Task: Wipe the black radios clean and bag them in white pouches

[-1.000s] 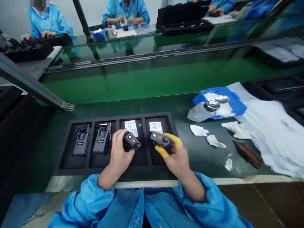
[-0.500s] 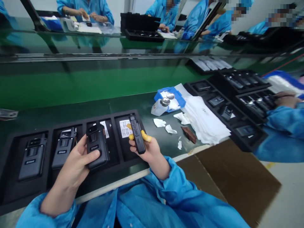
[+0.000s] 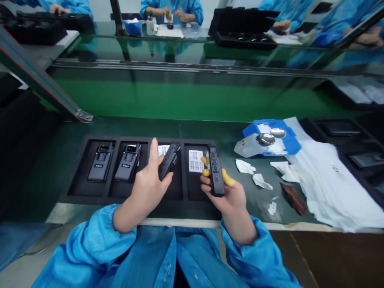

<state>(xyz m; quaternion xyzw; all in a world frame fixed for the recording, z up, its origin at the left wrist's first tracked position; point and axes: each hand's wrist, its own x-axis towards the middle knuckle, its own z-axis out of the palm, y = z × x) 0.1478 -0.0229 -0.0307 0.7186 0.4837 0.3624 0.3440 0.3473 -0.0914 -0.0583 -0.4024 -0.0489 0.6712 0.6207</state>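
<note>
My left hand [image 3: 148,185] grips a black handheld device [image 3: 169,159], tilted on its edge over the third slot of a black foam tray [image 3: 75,192]. My right hand [image 3: 223,192], with yellow finger cots on some fingers, holds a second black device [image 3: 216,171] side up, its buttons showing, over the tray's fourth slot. Two more black devices [image 3: 99,163] [image 3: 128,163] lie face up in the tray's two left slots. White labels [image 3: 195,160] show at the bottom of the two right slots.
A blue tray [image 3: 292,142] with two metal dishes [image 3: 265,139] and a white container sits right of the foam tray. White cloths [image 3: 336,184], paper scraps [image 3: 259,181] and a brown block [image 3: 293,198] lie at right. A green conveyor [image 3: 186,102] runs behind. Other people work across it.
The view swung right, then back to centre. Both devices were end-on showing orange buttons; the left was then held face up and is now on its edge. The right device stands side up.
</note>
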